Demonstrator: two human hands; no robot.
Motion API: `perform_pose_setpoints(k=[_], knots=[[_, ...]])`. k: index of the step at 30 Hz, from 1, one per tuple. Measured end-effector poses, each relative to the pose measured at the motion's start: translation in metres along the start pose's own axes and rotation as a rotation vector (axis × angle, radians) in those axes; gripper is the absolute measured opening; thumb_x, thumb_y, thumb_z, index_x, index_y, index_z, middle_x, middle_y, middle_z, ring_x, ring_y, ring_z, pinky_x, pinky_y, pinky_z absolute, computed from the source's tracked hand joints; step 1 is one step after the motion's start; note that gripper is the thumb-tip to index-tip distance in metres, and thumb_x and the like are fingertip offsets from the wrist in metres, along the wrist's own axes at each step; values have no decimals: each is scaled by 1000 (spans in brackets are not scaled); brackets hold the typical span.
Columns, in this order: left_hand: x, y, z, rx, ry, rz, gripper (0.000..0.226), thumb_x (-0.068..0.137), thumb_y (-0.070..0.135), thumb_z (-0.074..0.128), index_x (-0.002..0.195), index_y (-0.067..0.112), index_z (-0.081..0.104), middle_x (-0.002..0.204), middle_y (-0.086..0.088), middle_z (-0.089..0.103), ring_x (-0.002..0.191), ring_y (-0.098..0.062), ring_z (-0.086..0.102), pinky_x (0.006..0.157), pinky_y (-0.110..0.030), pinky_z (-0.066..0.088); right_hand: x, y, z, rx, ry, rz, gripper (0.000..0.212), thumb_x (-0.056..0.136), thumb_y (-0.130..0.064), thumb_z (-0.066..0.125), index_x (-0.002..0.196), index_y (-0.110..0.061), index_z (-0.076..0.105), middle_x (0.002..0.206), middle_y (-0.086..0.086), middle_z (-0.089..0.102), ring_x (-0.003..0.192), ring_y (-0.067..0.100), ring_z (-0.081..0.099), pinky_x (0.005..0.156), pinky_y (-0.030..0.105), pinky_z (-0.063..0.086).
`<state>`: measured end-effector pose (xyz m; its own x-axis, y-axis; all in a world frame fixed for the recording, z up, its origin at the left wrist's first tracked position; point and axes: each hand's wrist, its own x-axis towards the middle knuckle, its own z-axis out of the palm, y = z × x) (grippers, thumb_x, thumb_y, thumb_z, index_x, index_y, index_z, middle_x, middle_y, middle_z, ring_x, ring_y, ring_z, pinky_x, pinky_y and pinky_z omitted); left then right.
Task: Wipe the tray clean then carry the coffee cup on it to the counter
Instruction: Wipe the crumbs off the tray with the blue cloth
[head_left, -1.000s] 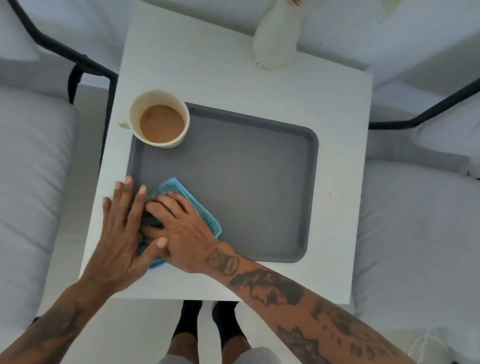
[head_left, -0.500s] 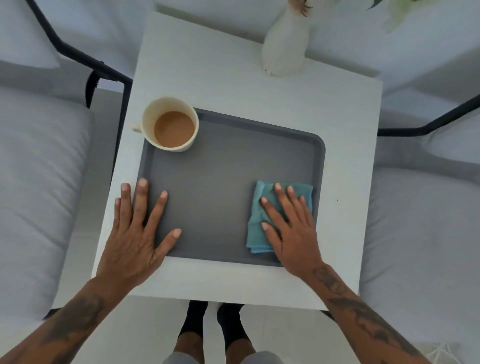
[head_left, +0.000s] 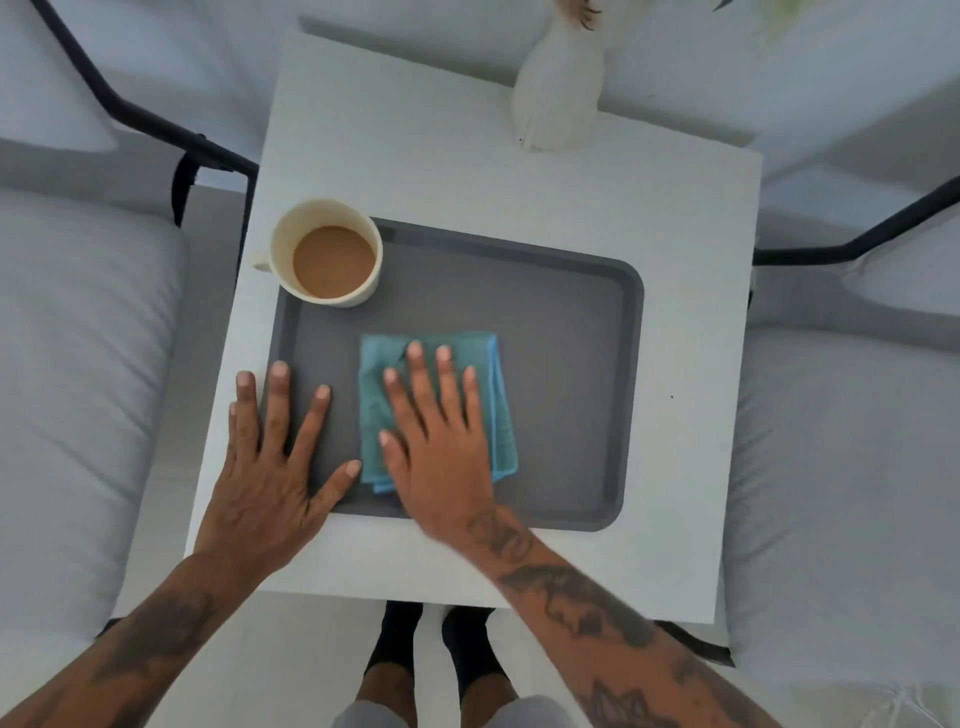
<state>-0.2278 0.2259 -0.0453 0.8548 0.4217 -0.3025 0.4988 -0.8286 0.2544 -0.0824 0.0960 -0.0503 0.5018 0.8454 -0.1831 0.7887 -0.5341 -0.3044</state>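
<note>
Wiping underway: right hand (head_left: 441, 457) flat on cloth (head_left: 498, 410) mid-tray (head_left: 582, 364), left hand (head_left: 270, 467) splayed bracing the edge; cup (head_left: 332, 254) unlifted, carry pending.

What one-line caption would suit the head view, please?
Right hand presses blue cloth on grey tray; left hand steadies it.

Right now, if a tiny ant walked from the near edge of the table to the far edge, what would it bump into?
Right hand on the cloth → cup → vase.
</note>
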Motion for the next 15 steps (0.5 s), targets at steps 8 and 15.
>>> perform_pose_setpoints(k=[8,15], knots=[[-1,3,-4,2,-13,-29,86,89,60,33,155,8,18,165,-20,-3,151,-44,-7,117,-66,17,-79,32,-8,17,-99,-74,56,104,-43,29,154,-21,22,164,1,12,152,26,5,120,51,17],[-3,2,-7,83,-78,-11,86,89,58,28,154,3,19,164,-22,-5,150,-45,-8,116,-67,15,-131,79,-29,13,-144,-79,70,96,-47,47,155,-21,20,164,2,12,152,26,6,119,50,19]])
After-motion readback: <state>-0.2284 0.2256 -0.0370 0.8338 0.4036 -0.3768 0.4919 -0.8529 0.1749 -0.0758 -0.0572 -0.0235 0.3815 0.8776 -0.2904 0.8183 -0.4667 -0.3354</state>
